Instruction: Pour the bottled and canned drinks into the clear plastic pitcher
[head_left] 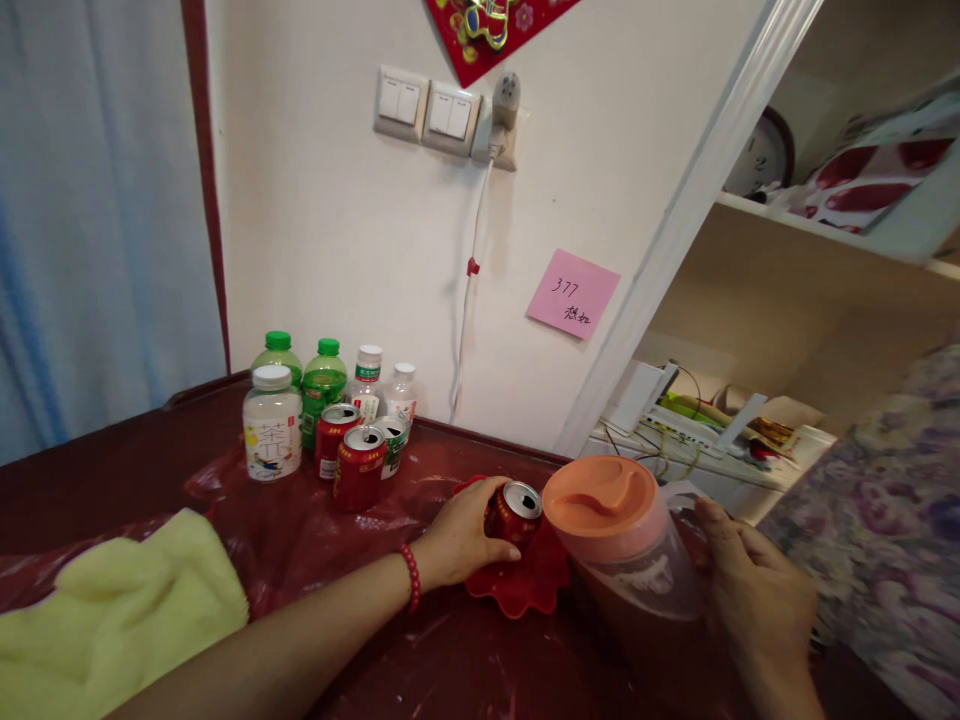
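My left hand (pixel 466 532), with a red bead bracelet at its wrist, is wrapped round an open red can (pixel 517 515). The can is at a red scalloped dish (pixel 525 590); whether it rests on it I cannot tell. Gripped by its handle in my right hand (pixel 757 590) is a clear pitcher (pixel 645 580) with an orange lid (pixel 600 495). The pitcher leans, its lid close to the can's right side. Dark liquid seems to fill its lower part, though the view there is dim.
Several bottles (pixel 272 425) and opened cans (pixel 360 468) stand at the back left of the dark red table (pixel 360 640). A yellow cloth (pixel 142 620) lies at the front left. Behind are a wall with a cord (pixel 466 310) and, at right, shelves (pixel 825 240).
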